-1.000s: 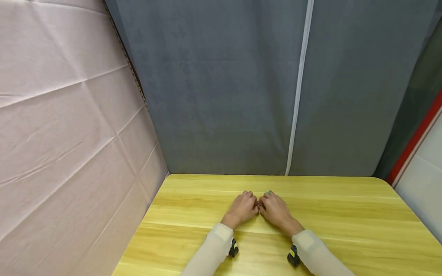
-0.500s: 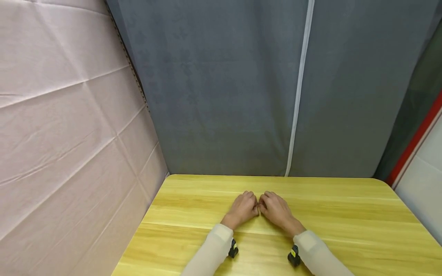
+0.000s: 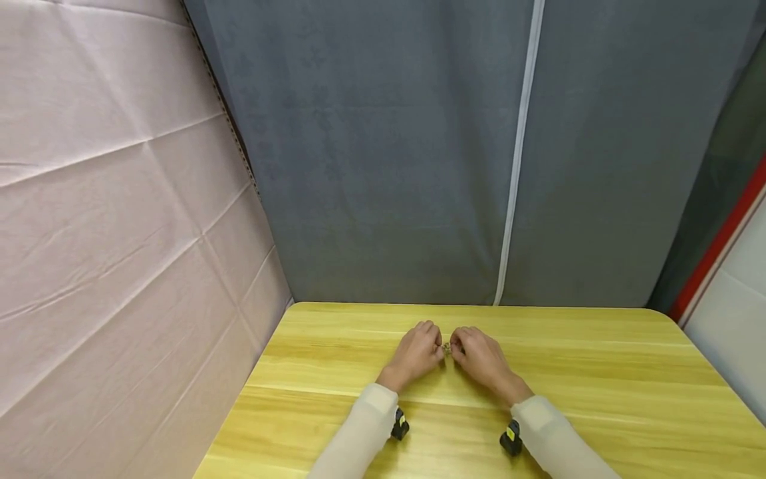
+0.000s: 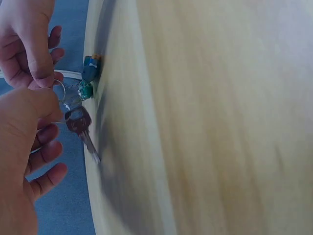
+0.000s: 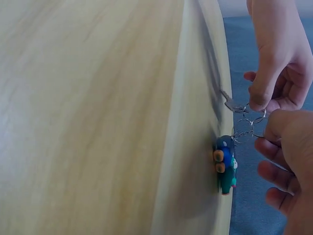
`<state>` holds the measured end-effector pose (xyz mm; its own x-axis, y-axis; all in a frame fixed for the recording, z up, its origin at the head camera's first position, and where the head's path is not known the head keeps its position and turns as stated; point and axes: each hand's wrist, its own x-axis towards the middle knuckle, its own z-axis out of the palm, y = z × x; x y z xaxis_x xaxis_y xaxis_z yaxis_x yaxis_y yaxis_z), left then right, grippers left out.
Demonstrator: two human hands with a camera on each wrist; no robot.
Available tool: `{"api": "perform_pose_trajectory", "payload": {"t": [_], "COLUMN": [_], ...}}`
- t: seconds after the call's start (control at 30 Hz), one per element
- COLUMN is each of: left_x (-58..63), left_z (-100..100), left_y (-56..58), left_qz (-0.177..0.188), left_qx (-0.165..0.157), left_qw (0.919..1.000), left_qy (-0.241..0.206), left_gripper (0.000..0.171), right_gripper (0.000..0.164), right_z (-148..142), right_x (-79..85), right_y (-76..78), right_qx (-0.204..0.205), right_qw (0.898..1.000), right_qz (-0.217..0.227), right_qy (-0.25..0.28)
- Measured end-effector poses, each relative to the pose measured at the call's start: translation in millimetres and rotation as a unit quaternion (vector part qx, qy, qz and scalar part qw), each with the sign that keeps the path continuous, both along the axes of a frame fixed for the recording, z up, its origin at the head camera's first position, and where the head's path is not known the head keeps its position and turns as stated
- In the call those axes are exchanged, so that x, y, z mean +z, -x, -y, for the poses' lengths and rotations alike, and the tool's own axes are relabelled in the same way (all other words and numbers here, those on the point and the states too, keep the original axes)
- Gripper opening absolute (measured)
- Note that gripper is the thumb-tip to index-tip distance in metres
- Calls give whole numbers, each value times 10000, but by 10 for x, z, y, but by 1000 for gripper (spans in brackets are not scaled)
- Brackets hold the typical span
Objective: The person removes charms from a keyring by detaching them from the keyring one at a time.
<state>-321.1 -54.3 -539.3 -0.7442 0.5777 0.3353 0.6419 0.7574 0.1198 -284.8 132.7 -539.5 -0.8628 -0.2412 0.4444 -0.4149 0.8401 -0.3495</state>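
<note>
My left hand [image 3: 414, 351] and right hand [image 3: 479, 354] meet over the far middle of the table, fingertips a small gap apart. Thin metal rings [image 5: 253, 123] bridge that gap, pinched by thumb and finger on each side. From the left hand's side hangs a metal key [image 4: 79, 126] with a dark head, its blade pointing down toward the tabletop. On the right hand's side a small blue, green and orange figure charm [image 5: 225, 164] dangles from a fine chain. Exactly where each ring joins is hidden by the fingertips.
The wood-grain table [image 3: 335, 399] ends at a rounded far edge just beyond the hands. A grey curtain [image 3: 383, 166] with a white strip [image 3: 517, 153] hangs behind it. Pale pink cloth [image 3: 120, 233] covers the left side.
Both hands have shifted slightly forward, and the left has drawn a little away from the right. Metal rings now show between them. A teal spot by the right fingers has gone from sight.
</note>
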Motion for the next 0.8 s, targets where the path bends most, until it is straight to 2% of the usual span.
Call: {"api": "perform_pose_trajectory", "payload": {"t": [0.2, 0.43, 0.8], "left_x": [57, 94, 179], "left_z": [25, 22, 25], "left_y": [-4, 12, 11], "left_qz": [-145, -438, -181], "left_qx": [-116, -270, -391], "left_qw": [9997, 9982, 9972], "left_qy": [-182, -301, -619], "left_gripper": [13, 5, 6], "right_gripper": [10, 9, 8], "right_z": [-20, -49, -82], "right_x": [49, 83, 163], "right_y": [22, 53, 70], "right_qx": [-11, 117, 249], "right_qw": [9999, 9987, 9982], "right_qz": [-97, -485, -534], "right_qy": [58, 63, 74]}}
